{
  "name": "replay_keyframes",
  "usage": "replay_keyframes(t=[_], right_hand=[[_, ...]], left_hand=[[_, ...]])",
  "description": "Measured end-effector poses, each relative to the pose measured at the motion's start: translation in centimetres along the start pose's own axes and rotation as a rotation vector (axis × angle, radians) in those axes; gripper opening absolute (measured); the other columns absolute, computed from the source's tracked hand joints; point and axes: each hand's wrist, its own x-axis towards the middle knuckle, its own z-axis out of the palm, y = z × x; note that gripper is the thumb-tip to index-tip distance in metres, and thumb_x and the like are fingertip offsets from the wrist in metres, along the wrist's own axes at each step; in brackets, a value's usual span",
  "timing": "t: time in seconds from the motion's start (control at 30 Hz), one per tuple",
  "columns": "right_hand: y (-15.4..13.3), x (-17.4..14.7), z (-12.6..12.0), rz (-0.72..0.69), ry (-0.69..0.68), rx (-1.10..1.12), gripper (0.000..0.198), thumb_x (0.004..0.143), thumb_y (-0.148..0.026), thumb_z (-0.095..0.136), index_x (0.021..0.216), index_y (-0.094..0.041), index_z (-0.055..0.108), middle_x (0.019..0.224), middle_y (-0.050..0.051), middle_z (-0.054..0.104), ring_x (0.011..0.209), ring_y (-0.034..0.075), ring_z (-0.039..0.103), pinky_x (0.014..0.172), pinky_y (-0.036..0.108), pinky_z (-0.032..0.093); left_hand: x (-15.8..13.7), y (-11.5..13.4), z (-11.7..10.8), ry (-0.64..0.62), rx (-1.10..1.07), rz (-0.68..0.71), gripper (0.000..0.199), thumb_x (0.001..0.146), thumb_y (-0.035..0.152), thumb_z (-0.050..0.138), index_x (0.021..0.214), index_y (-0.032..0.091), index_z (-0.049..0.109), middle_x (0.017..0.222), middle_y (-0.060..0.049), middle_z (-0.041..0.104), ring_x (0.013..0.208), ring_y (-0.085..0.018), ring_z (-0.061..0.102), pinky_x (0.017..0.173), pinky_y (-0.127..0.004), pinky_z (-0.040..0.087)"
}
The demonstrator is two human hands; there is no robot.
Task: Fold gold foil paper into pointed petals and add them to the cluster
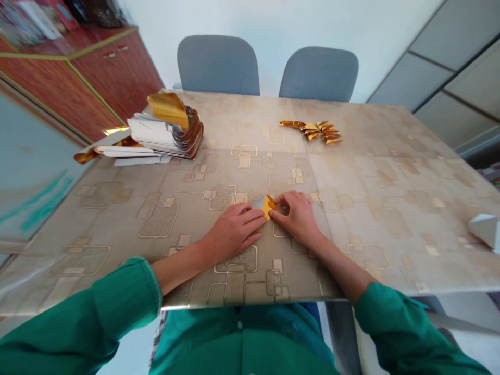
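Observation:
A small folded piece of gold foil paper (267, 204), pale on its left side, rests on the patterned tablecloth before me. My left hand (238, 229) lies palm down with its fingers over the lower left part of the paper, holding it against the table. From the other side, my right hand (295, 214) pinches the right edge between thumb and index finger, its other fingers curled. The paper's lower left part is partly hidden under the left fingers.
A stack of foil paper sheets (167, 130) with white backs stands at the back left. Several folded gold pieces (318, 131) lie together at the back right. A white object (485, 229) sits by the right edge. Two grey chairs (219, 65) stand behind the table (390, 198).

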Motion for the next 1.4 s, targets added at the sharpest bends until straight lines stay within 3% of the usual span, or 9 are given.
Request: replay_keyframes(t=[0.2, 0.33, 0.43, 0.53, 0.6, 0.9, 1.2, 1.4], right_hand=[[-1.2, -0.2, 0.1, -0.142, -0.015, -0.171, 0.008, 0.092, -0.025, 0.058, 0.087, -0.022, 0.062, 0.087, 0.006, 0.067, 0.088, 0.024, 0.054, 0.077, 0.037, 0.033], [-1.3, -0.4, -0.3, -0.258, -0.069, -0.312, 0.017, 0.097, -0.027, 0.053, 0.086, -0.021, 0.065, 0.086, 0.008, 0.065, 0.088, 0.025, 0.051, 0.076, 0.037, 0.032], [-1.1, -0.4, -0.5, -0.298, -0.070, -0.300, 0.016, 0.097, -0.028, 0.054, 0.087, -0.022, 0.066, 0.093, 0.008, 0.067, 0.091, 0.025, 0.049, 0.077, 0.037, 0.033], [-0.7, -0.2, -0.5, -0.347, -0.063, -0.229, 0.015, 0.097, -0.026, 0.054, 0.091, -0.022, 0.066, 0.112, 0.007, 0.068, 0.100, 0.025, 0.050, 0.082, 0.038, 0.036], [-0.5, -0.1, -0.3, -0.381, -0.075, -0.181, 0.015, 0.098, -0.025, 0.052, 0.093, -0.021, 0.066, 0.120, 0.005, 0.068, 0.104, 0.025, 0.050, 0.085, 0.038, 0.037], [-0.2, 0.0, 0.0, -0.422, -0.102, -0.203, 0.017, 0.099, -0.026, 0.050, 0.094, -0.021, 0.065, 0.121, 0.004, 0.069, 0.102, 0.024, 0.051, 0.086, 0.038, 0.037], [1.3, -0.3, -1.0, -0.509, -0.131, -0.145, 0.023, 0.100, -0.029, 0.049, 0.111, -0.023, 0.069, 0.120, 0.003, 0.070, 0.103, 0.023, 0.052, 0.090, 0.037, 0.039], [1.3, -0.9, -1.0, -0.485, -0.065, -0.153, 0.024, 0.098, -0.031, 0.054, 0.114, -0.022, 0.070, 0.121, 0.000, 0.071, 0.102, 0.022, 0.056, 0.094, 0.038, 0.039]], left_hand=[[0.1, -0.1, 0.0, 0.031, -0.021, -0.003, 0.026, 0.097, 0.028, 0.052, 0.118, 0.018, 0.066, 0.120, -0.008, 0.067, 0.107, -0.024, 0.057, 0.100, -0.044, 0.046], [0.0, 0.1, -0.2, 0.047, -0.002, -0.023, 0.027, 0.096, 0.028, 0.053, 0.120, 0.022, 0.065, 0.117, -0.006, 0.068, 0.122, -0.027, 0.053, 0.117, -0.062, 0.021], [0.0, 0.2, -0.4, 0.071, 0.021, -0.034, 0.025, 0.094, 0.028, 0.058, 0.117, 0.024, 0.067, 0.133, -0.009, 0.060, 0.138, -0.033, 0.039, 0.117, -0.069, 0.009], [0.1, 0.4, -0.5, 0.080, 0.018, -0.073, 0.023, 0.089, 0.027, 0.064, 0.111, 0.025, 0.070, 0.155, -0.011, 0.037, 0.146, -0.038, 0.024, 0.115, -0.069, 0.016], [0.0, 0.3, -0.5, 0.079, 0.002, -0.089, 0.025, 0.088, 0.027, 0.065, 0.113, 0.026, 0.070, 0.158, -0.012, 0.030, 0.147, -0.040, 0.022, 0.114, -0.068, 0.020], [-0.1, -0.1, -0.1, -0.042, -0.031, -0.047, 0.033, 0.093, 0.024, 0.054, 0.125, 0.020, 0.062, 0.143, -0.014, 0.052, 0.135, -0.031, 0.045, 0.113, -0.056, 0.032], [-0.2, -0.4, -0.2, -0.036, -0.044, -0.032, 0.031, 0.095, 0.026, 0.052, 0.124, 0.021, 0.062, 0.139, -0.013, 0.054, 0.130, -0.029, 0.048, 0.112, -0.051, 0.035], [-0.8, -1.4, -0.2, -0.080, -0.025, 0.059, 0.042, 0.098, 0.040, 0.051, 0.137, 0.022, 0.055, 0.145, -0.014, 0.049, 0.134, -0.030, 0.045, 0.110, -0.049, 0.038]])
